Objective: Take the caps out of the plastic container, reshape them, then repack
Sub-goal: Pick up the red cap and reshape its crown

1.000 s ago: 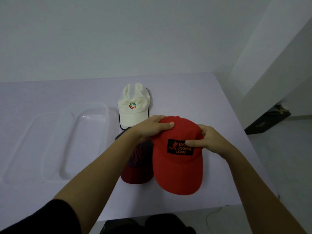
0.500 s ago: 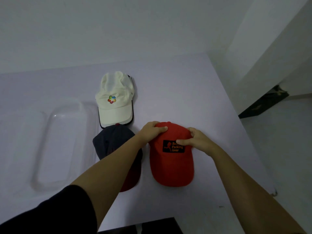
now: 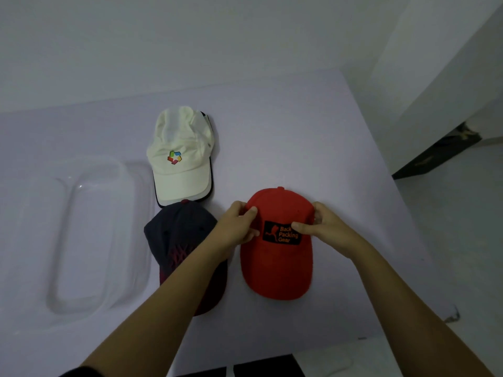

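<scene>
Cloth cap (image 3: 275, 263), red, dome-crowned

Matt red cloth cap (image 3: 275, 265), cream fabric cap (image 3: 181, 172) beside it, dark cap (image 3: 179, 235) with a mesh-like panel, glossy clear plastic container (image 3: 81, 240).

Red cap (image 3: 276, 268) (black "Back Packing Gear" patch) lies brim toward the person. A navy-and-maroon cap (image 3: 179, 235) lies just left, a cream cap (image 3: 179, 172) beyond it, and the clear plastic container (image 3: 81, 240) farther left.

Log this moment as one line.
step: reshape | left hand: grips red cap | right hand: grips red cap | white cap, navy cap: on table | plastic container: no caps
</scene>
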